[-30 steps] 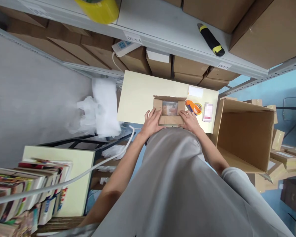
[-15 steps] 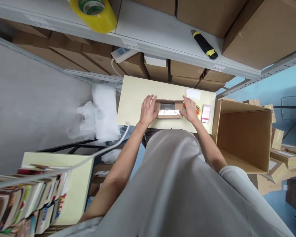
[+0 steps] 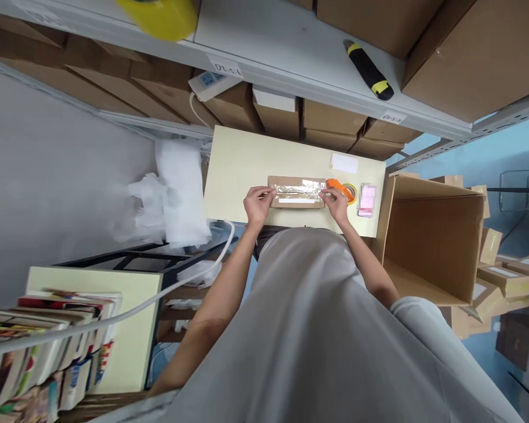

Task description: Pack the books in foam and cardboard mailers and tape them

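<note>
On the pale table point(image 3: 242, 155) lies a small cardboard box point(image 3: 297, 182), its top flaps folded shut. Shiny clear tape runs along the top seam, and a white strip shows near its front edge. My left hand point(image 3: 258, 205) has its fingers pinched together at the box's left end. At the right end, my right hand point(image 3: 336, 204) grips the corner with thumb and fingertips. Just behind my right hand is an orange tape dispenser point(image 3: 335, 185) with a tape roll point(image 3: 351, 192), partly covered by the fingers.
A phone point(image 3: 367, 200) and a white card point(image 3: 344, 163) lie on the table's right side. A large open carton point(image 3: 432, 235) stands to the right. Overhead, a shelf holds a utility knife point(image 3: 369, 70) and yellow tape point(image 3: 163, 17). A white cable point(image 3: 176, 282) crosses at left.
The box's top, open with its inside showing, is now closed with the taped flaps on top. My hands have gone from spread fingers along the sides to pinching at the ends.
</note>
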`<state>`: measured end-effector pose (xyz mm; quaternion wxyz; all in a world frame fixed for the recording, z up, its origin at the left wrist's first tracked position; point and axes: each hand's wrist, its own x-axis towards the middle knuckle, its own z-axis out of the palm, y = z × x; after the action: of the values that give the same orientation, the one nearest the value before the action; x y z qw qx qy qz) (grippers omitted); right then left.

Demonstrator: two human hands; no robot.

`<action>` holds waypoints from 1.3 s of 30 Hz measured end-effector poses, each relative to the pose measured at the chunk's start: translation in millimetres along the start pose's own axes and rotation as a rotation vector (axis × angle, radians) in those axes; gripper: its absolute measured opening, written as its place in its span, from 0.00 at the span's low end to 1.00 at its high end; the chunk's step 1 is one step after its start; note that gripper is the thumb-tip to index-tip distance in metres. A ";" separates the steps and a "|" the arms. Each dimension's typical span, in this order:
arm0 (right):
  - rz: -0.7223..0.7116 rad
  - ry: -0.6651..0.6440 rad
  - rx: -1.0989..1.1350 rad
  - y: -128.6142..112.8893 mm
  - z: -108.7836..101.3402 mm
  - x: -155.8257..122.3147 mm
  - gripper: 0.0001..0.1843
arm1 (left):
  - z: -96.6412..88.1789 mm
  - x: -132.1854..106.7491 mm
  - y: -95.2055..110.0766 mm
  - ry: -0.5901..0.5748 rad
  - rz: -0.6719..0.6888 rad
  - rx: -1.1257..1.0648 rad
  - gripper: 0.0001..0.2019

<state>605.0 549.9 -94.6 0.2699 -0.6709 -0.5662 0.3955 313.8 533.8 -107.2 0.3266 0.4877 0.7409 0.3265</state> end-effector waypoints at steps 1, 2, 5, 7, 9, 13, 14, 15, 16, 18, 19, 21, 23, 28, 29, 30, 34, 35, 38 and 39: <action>0.021 0.014 0.040 1.3 2.4 0.2 0.29 | 1.5 1.0 -0.5 0.009 -0.018 -0.010 0.08; 0.035 0.025 0.065 2.6 4.3 0.0 0.29 | 2.3 1.7 -1.0 0.016 -0.035 -0.015 0.07; 0.057 0.035 0.101 6.2 7.2 -1.9 0.30 | 0.6 2.4 -3.5 0.024 -0.057 -0.026 0.07; 0.054 0.012 0.101 9.6 6.8 -2.8 0.30 | -2.5 1.8 -6.4 0.007 -0.059 -0.041 0.07; 0.023 -0.030 0.082 14.3 3.5 -2.2 0.28 | -5.9 0.1 -9.2 -0.020 -0.061 -0.065 0.06; -0.069 -0.012 -0.087 28.5 -13.5 3.8 0.23 | -11.2 -7.0 -7.9 -0.021 -0.042 -0.119 0.07; -0.061 0.018 -0.184 32.4 -18.5 5.8 0.23 | -12.4 -9.1 -5.4 -0.011 -0.031 -0.122 0.08; -0.036 0.041 -0.296 36.1 -22.8 7.6 0.23 | -13.4 -11.0 -2.2 -0.001 -0.017 -0.115 0.10; 0.001 0.048 -0.411 39.5 -25.9 9.2 0.23 | -14.4 -12.5 1.7 0.012 0.000 -0.097 0.11; 0.084 0.010 -0.603 44.3 -27.0 11.3 0.25 | -15.6 -13.9 10.6 0.040 0.049 -0.034 0.12; 0.121 -0.022 -0.667 45.6 -24.8 11.8 0.26 | -15.7 -13.8 15.2 0.054 0.083 0.000 0.11; 0.181 -0.066 -0.729 45.3 -16.7 12.4 0.28 | -14.6 -12.2 23.9 0.077 0.162 0.037 0.08; 0.223 -0.086 -0.728 41.6 -8.0 12.8 0.27 | -12.5 -10.2 31.8 0.093 0.230 0.020 0.07; 0.314 -0.003 -0.541 19.3 -12.8 8.4 0.28 | -7.1 -18.5 53.3 0.082 0.291 -0.080 0.09; 0.309 0.020 -0.471 12.5 -18.9 5.3 0.29 | -5.7 -23.4 59.3 0.063 0.298 -0.109 0.10; 0.282 0.039 -0.379 4.7 -25.6 1.4 0.29 | -3.8 -29.0 66.1 0.032 0.306 -0.147 0.10; 0.025 0.026 0.149 -38.4 -47.0 -21.2 0.33 | 6.4 -51.8 98.7 -0.187 0.319 -0.361 0.12; -0.024 -0.012 0.262 -51.4 -48.7 -27.7 0.35 | 8.5 -55.9 106.6 -0.230 0.316 -0.404 0.12; -0.079 -0.126 0.447 -88.0 -43.7 -44.3 0.38 | 8.1 -62.4 123.4 -0.251 0.315 -0.473 0.13; -0.084 -0.147 0.471 -97.6 -39.7 -48.0 0.39 | 5.5 -62.8 126.2 -0.239 0.315 -0.484 0.13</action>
<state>582.7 527.4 16.7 0.3929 -0.5348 -0.5040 0.5528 402.0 515.2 1.3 0.4633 0.5395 0.5135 0.4802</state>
